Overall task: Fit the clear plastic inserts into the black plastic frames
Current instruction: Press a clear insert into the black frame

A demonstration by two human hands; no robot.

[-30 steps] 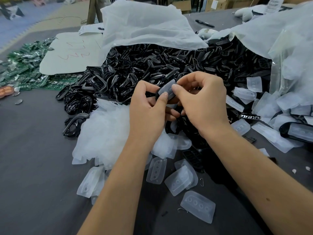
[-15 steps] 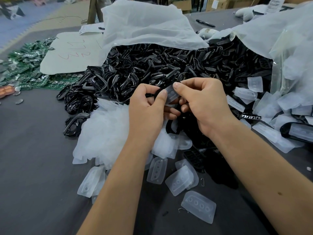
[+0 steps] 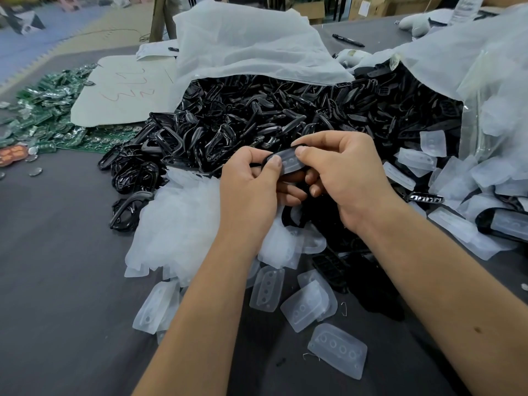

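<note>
Both hands hold one black plastic frame (image 3: pixel 303 168) with a clear plastic insert (image 3: pixel 290 162) lying in it, above the table's middle. My left hand (image 3: pixel 248 190) pinches its left end, thumb on the insert. My right hand (image 3: pixel 345 178) grips the right end, thumb pressing the insert's top edge. Behind the hands a big heap of black frames (image 3: pixel 271 121) spills from a white bag (image 3: pixel 245 47). Loose clear inserts (image 3: pixel 310 305) lie on the table near my forearms, and a heap of them (image 3: pixel 177 221) sits to the left.
More clear inserts (image 3: pixel 454 178) spill from a plastic bag (image 3: pixel 491 90) at the right. Green circuit boards (image 3: pixel 43 110) and a white sheet (image 3: pixel 125 90) lie at the far left. A black marker (image 3: pixel 348 40) lies at the back. The grey table (image 3: pixel 57 267) shows at the near left.
The frame and insert have turned flatter toward me and come down slightly. Both thumbs now press on the insert's face, where earlier the insert stood tilted up between the fingertips.
</note>
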